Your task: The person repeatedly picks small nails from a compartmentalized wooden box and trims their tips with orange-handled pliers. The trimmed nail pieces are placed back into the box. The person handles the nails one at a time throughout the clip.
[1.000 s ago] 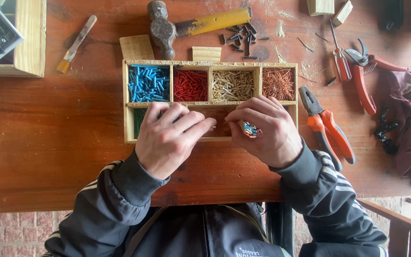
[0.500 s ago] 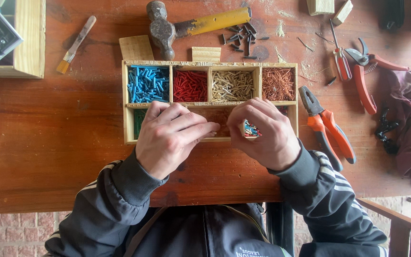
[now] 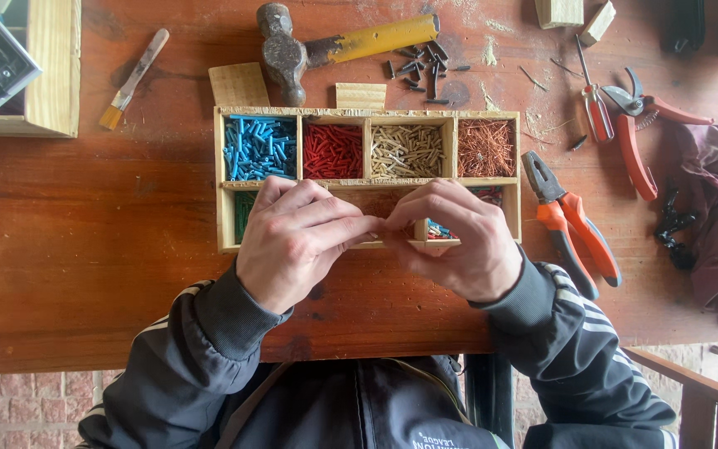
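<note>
A shallow wooden tray divided into compartments is set on the reddish-brown wooden table. Its far row is filled, from left to right, with blue, red, cream and copper-coloured small pieces. The left hand and the right hand are brought together over the near row, fingertips touching above the tray's front edge; whether anything is pinched between them cannot be told. A yellow-handled hammer is laid beyond the tray, and orange-handled pliers are placed just beside its right end.
</note>
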